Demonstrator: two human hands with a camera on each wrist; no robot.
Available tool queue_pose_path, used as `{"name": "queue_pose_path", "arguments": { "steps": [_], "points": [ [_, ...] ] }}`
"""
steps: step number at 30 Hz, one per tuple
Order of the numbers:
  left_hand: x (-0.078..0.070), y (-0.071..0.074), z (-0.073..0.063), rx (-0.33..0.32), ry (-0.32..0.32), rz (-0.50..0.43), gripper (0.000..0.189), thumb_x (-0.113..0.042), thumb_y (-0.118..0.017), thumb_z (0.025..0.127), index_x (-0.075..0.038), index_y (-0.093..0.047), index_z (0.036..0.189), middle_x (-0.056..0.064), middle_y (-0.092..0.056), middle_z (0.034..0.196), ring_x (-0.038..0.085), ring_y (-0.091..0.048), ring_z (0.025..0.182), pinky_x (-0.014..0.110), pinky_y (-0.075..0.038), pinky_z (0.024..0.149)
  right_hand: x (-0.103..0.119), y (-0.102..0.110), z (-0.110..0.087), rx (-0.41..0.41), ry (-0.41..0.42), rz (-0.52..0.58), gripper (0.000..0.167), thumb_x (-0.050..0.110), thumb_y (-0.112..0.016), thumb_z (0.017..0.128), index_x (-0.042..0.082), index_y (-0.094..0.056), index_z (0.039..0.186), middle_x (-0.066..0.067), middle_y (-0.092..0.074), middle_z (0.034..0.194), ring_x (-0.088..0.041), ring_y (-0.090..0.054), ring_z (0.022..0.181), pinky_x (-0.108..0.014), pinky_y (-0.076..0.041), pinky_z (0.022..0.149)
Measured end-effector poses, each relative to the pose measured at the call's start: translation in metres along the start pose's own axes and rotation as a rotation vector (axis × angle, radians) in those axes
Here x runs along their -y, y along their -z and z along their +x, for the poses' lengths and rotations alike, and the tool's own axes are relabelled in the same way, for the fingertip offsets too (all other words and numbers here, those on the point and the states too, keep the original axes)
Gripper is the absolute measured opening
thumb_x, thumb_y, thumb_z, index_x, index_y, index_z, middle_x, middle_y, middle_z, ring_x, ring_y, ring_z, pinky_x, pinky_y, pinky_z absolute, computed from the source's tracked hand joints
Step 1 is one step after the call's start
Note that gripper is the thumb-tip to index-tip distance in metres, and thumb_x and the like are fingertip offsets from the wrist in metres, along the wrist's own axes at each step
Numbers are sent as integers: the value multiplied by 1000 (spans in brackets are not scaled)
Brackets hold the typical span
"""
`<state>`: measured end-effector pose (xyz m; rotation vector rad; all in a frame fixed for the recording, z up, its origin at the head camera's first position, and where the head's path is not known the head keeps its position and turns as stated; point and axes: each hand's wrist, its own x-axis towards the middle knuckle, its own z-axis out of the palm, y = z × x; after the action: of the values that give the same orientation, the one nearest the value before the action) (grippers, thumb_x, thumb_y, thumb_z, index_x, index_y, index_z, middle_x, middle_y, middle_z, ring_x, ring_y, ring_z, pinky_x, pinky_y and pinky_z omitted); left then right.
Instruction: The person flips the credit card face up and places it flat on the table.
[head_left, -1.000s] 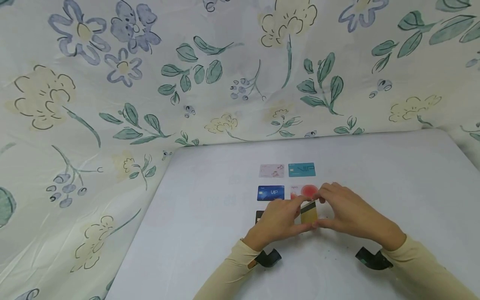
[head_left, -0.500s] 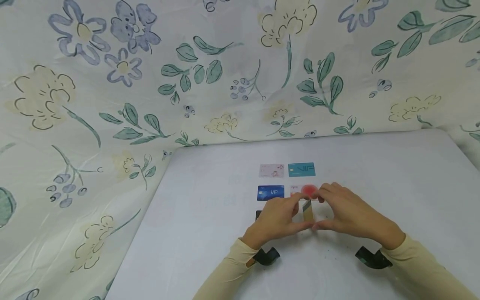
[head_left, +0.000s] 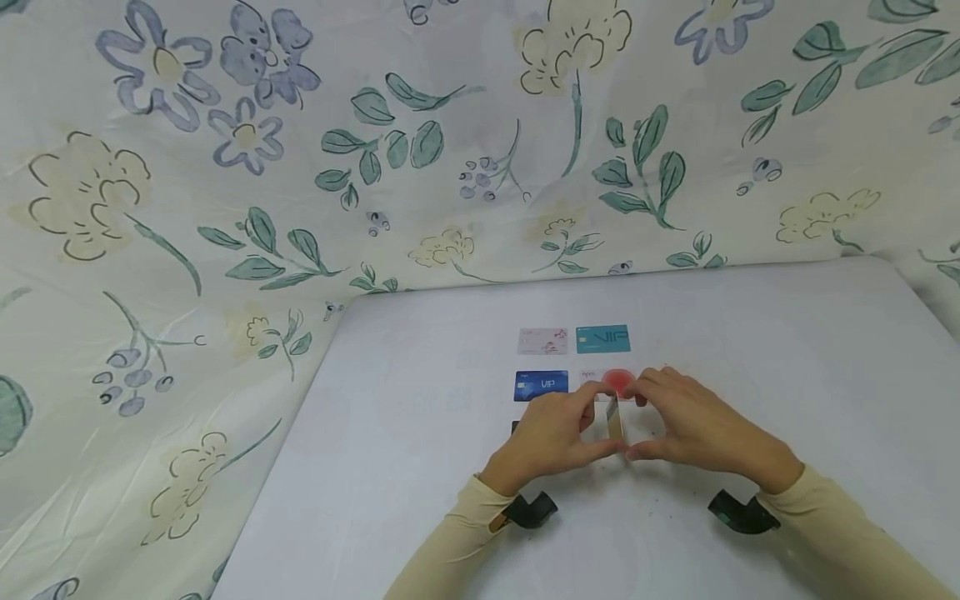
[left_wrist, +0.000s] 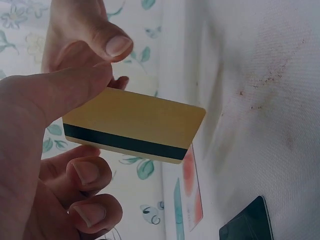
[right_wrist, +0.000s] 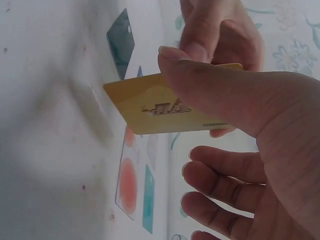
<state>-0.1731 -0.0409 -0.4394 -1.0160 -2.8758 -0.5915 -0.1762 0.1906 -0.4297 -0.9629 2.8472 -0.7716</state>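
A gold card with a dark stripe on one face [left_wrist: 135, 117] and raised lettering on the other is held above the white table. My left hand [head_left: 546, 433] pinches it by opposite edges, thumb on one and a finger on the other. From the head view the gold card [head_left: 615, 419] stands almost edge-on. My right hand [head_left: 693, 429] is close on the right, its thumb tip by the left thumb. In the right wrist view its thumb overlaps the card, while the other fingers [right_wrist: 220, 180] lie apart from it, loosely bent.
Beyond the hands lie a pale pink card [head_left: 543, 341], a teal VIP card [head_left: 603, 339], a blue VIP card [head_left: 542, 386] and a white card with a red circle [head_left: 618, 381]. A dark card [left_wrist: 248, 222] is mostly hidden behind the left hand. Floral cloth [head_left: 450, 167] hangs behind the table.
The gold card has turned between the hands, from showing its striped face to nearly edge-on in the head view. The hands have barely shifted.
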Motion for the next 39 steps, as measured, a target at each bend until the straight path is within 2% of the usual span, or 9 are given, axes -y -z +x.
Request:
{"name": "queue_pose_path", "arguments": {
  "steps": [7, 16, 26, 39],
  "points": [
    [0, 1, 0, -7, -10, -16, 61, -52, -79, 87, -16, -59, 133, -7, -52, 72, 1, -41, 59, 12, -28, 53, -3, -12, 3, 5, 0, 23, 62, 38, -95, 70, 12, -67, 119, 4, -64, 100, -13, -51, 93, -32, -47, 79],
    [0, -2, 0, -4, -13, -27, 61, -52, -78, 88, -15, -59, 133, -7, -52, 72, 2, -42, 59, 12, -29, 54, -8, -30, 7, 14, -20, 10, 63, 41, -96, 69, 14, -66, 118, 4, -66, 104, -16, -58, 101, -43, -54, 90],
    [0, -2, -1, -4, -11, -53, 61, -51, -78, 88, -14, -59, 133, -7, -51, 72, 1, -41, 60, 12, -28, 53, -8, -35, 9, 11, -22, -13, 61, 40, -95, 70, 14, -65, 117, 5, -65, 101, -17, -57, 99, -45, -55, 90],
    [0, -2, -2, -9, -10, -79, 61, -51, -79, 87, -14, -60, 131, -7, -52, 73, 2, -42, 62, 13, -28, 54, -6, -34, 9, -1, -14, -24, 62, 37, -93, 74, 12, -65, 123, 1, -69, 108, -22, -62, 105, -52, -55, 96]
  ]
}}
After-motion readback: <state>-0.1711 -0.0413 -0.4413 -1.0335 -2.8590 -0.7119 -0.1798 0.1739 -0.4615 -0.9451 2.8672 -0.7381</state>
